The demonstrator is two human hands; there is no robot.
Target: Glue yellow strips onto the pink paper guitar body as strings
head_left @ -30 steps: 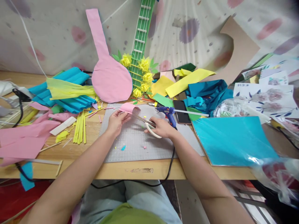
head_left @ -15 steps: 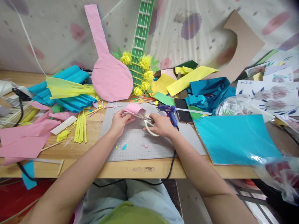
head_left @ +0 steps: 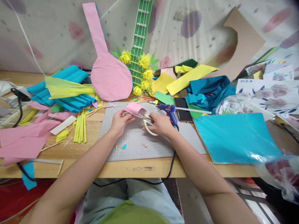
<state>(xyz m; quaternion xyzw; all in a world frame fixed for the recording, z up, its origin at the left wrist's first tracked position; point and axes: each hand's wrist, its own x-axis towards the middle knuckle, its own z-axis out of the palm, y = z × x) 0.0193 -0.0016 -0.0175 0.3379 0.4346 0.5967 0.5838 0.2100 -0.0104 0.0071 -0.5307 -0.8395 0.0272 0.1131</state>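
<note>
My left hand [head_left: 120, 122] pinches the near left edge of a curled piece of pink paper [head_left: 135, 108]. In my right hand [head_left: 161, 123] is a pair of scissors [head_left: 149, 127] with off-white handles, their blades lying along the paper's near edge and pointing left toward my left fingers. Both hands are over the grey cutting mat [head_left: 130, 152]. Just right of my right hand lies a blue glue gun [head_left: 170, 113] with a long glue stick in it. The blade tips are partly hidden by paper and fingers.
Behind the mat lean a pink banjo-shaped piece [head_left: 112, 79] and a green fretted neck [head_left: 140, 34] with yellow paper flowers. Yellow strips [head_left: 80, 127] and pink paper [head_left: 25, 138] lie left. A phone [head_left: 183, 109] and a blue sheet [head_left: 235, 138] lie right. A black cord [head_left: 172, 165] crosses the table edge.
The view has shifted very slightly. Both hands, the scissors and the pink paper stay in nearly the same place.
</note>
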